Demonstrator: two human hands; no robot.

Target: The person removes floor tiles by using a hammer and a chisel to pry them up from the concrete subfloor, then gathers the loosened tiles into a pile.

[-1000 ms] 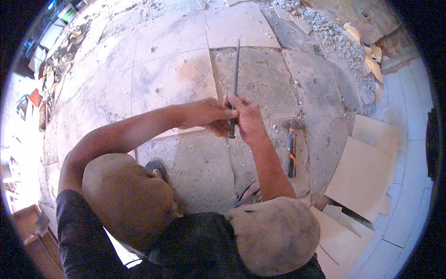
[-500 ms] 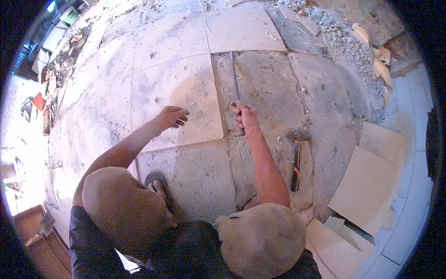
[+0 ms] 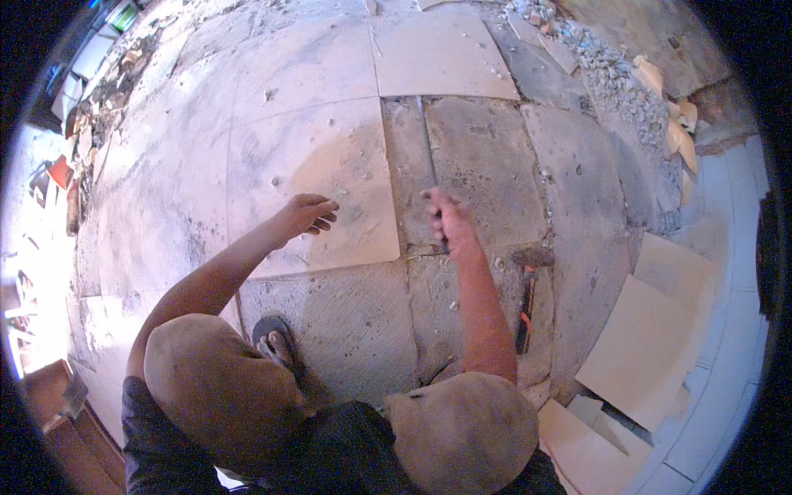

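Observation:
My right hand (image 3: pixel 450 219) is closed round the near part of a long thin metal bar (image 3: pixel 427 148). The bar points away from me, its far end at the near edge of a beige tile (image 3: pixel 445 58), over a patch of bare rough screed (image 3: pixel 487 165). My left hand (image 3: pixel 307 218) hovers over another large beige tile (image 3: pixel 346 239), its fingers loosely bent and apart, with nothing seen in them. Dust and small crumbs lie on that tile. To the right of my right forearm, a hammer (image 3: pixel 526 305) with a black and orange handle lies on the floor.
Broken tile pieces (image 3: pixel 639 351) lie at the right, beside pale floor planks or tiles (image 3: pixel 726 214). A heap of grey rubble (image 3: pixel 606 91) runs along the far right. More debris (image 3: pixel 107 99) lines the left. My sandalled foot (image 3: pixel 276 342) rests on ridged screed.
My right hand and the bar have shifted slightly right and nearer to me, the hand somewhat blurred. My left hand has barely moved. The whole view has shifted a little.

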